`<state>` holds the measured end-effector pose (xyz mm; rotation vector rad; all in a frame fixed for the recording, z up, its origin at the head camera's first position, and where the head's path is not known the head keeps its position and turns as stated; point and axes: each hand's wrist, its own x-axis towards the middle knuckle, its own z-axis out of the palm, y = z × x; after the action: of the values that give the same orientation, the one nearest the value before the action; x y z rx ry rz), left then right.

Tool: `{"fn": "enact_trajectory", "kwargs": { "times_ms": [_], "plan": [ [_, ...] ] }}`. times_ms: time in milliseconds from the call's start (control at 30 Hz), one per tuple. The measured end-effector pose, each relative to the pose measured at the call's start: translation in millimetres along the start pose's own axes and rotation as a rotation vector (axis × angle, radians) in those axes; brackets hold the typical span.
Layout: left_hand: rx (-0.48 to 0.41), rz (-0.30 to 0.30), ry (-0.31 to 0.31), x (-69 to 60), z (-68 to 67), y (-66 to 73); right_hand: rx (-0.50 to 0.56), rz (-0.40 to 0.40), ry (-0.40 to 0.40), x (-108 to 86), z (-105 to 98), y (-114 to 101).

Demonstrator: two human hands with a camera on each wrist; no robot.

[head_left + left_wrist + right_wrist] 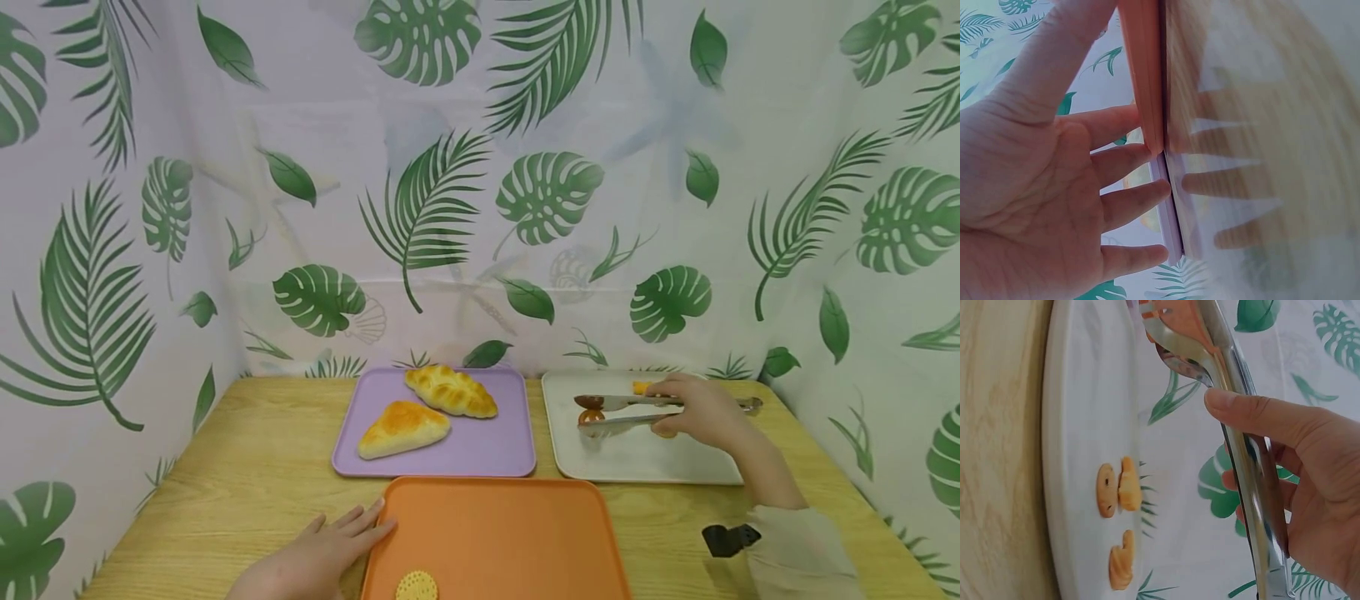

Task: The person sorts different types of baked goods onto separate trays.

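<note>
My right hand [701,410] grips metal tongs [626,402] over the white tray [562,462]. Between the tong tips is a small reddish-brown round piece [591,418]. In the right wrist view the thumb and fingers of the right hand [1291,469] wrap the tongs [1244,450], and small biscuits [1107,490] lie on the tray [1063,450]. At the left edge of the orange tray [502,533], my left hand [318,554] touches the rim with spread fingers; the left wrist view shows the same hand [1079,187] with straight fingers beside the tray edge [1147,81].
A purple tray [480,454] behind the orange one bears a triangular bread [403,430] and a braided bread [452,392]. A round yellow biscuit [417,586] lies on the orange tray's near left. A leaf-patterned cloth [450,317] stands behind the wooden table [247,442].
</note>
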<state>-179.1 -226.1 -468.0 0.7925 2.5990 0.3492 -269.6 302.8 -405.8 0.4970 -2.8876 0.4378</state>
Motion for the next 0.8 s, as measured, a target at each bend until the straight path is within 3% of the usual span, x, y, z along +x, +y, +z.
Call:
{"fn": "enact_trajectory", "kwargs": {
  "times_ms": [500, 800],
  "plan": [
    [0.005, -0.014, -0.011, 0.6, -1.2, 1.1, -0.041, 0.214, -0.04, 25.7, 19.9, 39.5],
    [-0.002, -0.001, 0.005, -0.8, -0.5, 1.8, -0.031, 0.315, -0.055, 36.9, 25.2, 45.0]
  ]
}}
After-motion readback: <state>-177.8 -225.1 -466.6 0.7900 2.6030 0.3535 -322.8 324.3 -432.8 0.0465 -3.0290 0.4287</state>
